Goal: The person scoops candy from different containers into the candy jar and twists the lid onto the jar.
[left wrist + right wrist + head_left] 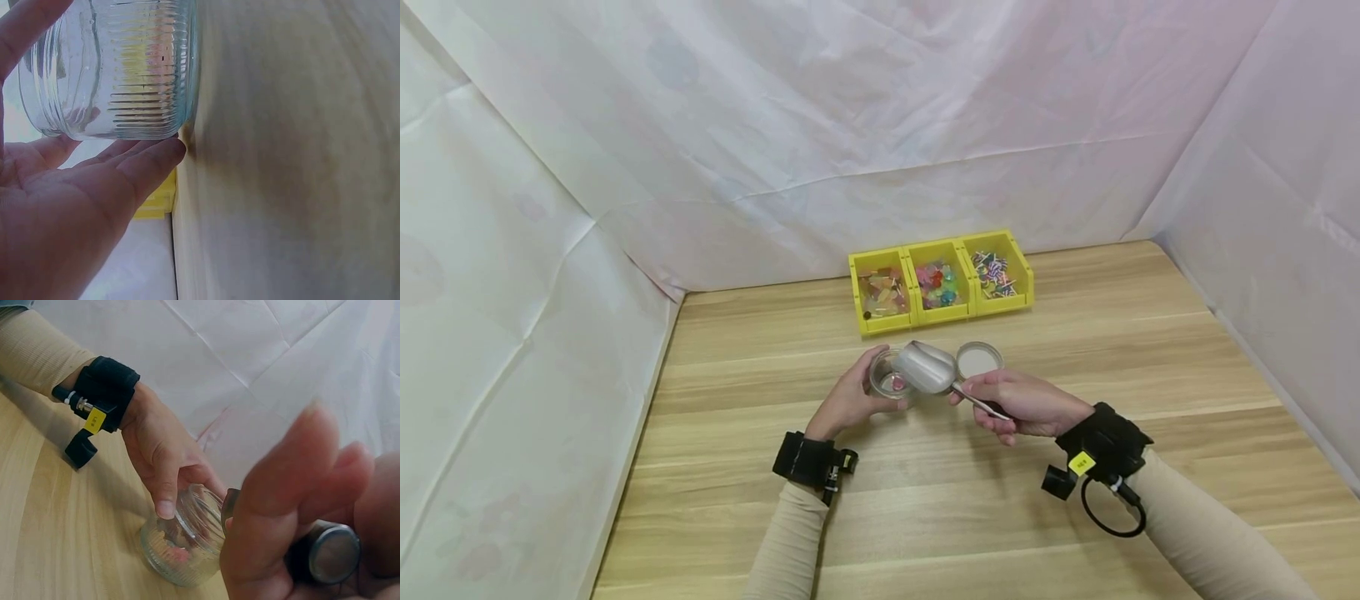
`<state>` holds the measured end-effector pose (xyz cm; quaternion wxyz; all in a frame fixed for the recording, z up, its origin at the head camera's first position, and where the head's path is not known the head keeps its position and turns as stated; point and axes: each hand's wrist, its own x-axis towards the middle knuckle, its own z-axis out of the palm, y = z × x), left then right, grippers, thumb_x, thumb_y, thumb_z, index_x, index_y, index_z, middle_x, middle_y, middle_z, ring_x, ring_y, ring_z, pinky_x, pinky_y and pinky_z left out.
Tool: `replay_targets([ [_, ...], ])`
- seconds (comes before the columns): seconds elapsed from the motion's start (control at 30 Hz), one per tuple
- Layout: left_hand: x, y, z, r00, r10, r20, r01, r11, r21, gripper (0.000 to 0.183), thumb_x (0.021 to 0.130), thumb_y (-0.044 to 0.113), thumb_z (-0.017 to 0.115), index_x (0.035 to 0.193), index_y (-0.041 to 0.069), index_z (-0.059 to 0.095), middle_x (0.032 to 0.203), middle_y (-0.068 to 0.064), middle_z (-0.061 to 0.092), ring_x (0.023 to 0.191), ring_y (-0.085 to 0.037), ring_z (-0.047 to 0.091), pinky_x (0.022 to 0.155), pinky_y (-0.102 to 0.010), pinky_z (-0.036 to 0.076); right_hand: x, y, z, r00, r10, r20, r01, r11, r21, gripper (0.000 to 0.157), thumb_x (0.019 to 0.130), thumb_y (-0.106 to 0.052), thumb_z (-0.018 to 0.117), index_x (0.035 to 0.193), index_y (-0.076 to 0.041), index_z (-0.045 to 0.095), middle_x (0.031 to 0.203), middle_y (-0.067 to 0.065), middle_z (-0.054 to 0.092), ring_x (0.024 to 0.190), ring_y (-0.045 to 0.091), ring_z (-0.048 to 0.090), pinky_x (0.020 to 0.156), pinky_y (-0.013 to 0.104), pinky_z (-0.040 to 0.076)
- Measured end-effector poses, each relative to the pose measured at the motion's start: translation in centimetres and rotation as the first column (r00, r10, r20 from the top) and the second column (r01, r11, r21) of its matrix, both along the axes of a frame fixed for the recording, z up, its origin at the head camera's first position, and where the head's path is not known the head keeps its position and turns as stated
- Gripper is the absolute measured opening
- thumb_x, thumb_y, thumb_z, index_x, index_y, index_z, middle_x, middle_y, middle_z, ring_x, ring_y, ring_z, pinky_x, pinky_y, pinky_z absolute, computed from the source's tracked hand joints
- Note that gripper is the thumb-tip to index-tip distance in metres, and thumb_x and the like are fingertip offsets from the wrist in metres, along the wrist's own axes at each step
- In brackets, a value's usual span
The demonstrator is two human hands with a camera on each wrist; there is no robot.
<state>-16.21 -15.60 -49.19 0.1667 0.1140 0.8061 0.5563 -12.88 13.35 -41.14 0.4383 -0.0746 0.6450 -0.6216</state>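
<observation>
A clear ribbed glass jar (877, 382) stands on the wooden table with a small pink piece (178, 554) inside. My left hand (852, 400) holds it, thumb on the near side and fingers round the far side; the left wrist view shows the jar's ribbed wall between them. A metal scoop (929, 368) is tipped over the jar's mouth from the right. My right hand (1018, 402) grips its handle, whose round end (335, 553) pokes out of the curled fingers in the right wrist view. A round lid (979, 360) with a pale inside lies just beyond my right hand.
Behind the jar stand three joined yellow bins: the left bin (885, 293) with orange and clear pieces, the middle bin (940, 283) with colourful gem-like pieces, the right bin (997, 271) with striped sticks. White sheeting (880, 108) walls the table (910, 517) at back and sides.
</observation>
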Motion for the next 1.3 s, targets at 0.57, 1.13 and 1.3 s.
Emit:
replay_targets([
  [0.57, 0.0, -2.2, 1.2, 0.999, 0.029, -0.015, -0.028, 0.999, 0.031, 0.094, 0.076, 0.026, 0.087, 0.153, 0.017, 0.035, 0.157, -0.014, 0.037, 0.145, -0.030, 0.034, 0.120, -0.047, 0.028, -0.8, 0.7, -0.7, 0.999, -0.021, -0.048, 0.020, 1.000, -0.013, 0.037, 0.108, -0.027, 0.038, 0.123, 0.003, 0.052, 0.063, -0.002, 0.049, 0.045, 0.005, 0.042, 0.043, 0.022, 0.042],
  [1.13, -0.5, -3.3, 1.5, 0.996, 0.084, -0.033, -0.081, 0.994, 0.075, 0.078, 0.086, 0.028, 0.078, 0.151, 0.010, 0.038, 0.154, -0.016, 0.041, 0.142, -0.029, 0.040, 0.117, -0.045, 0.034, -1.2, 1.0, -0.8, 0.998, -0.049, -0.029, 0.049, 0.999, -0.008, 0.036, 0.108, -0.028, 0.037, 0.123, 0.002, 0.051, 0.064, -0.002, 0.049, 0.046, 0.006, 0.042, 0.044, 0.023, 0.042],
  [1.3, -0.8, -3.4, 1.5, 0.992, 0.109, -0.061, -0.105, 0.992, 0.072, 0.071, 0.091, 0.029, 0.073, 0.150, 0.010, 0.040, 0.152, -0.015, 0.045, 0.140, -0.029, 0.043, 0.116, -0.045, 0.035, -1.5, 1.1, -0.9, 0.997, -0.067, -0.030, 0.067, 0.998, -0.005, 0.036, 0.108, -0.028, 0.037, 0.122, 0.001, 0.051, 0.065, -0.002, 0.049, 0.046, 0.005, 0.041, 0.044, 0.022, 0.042],
])
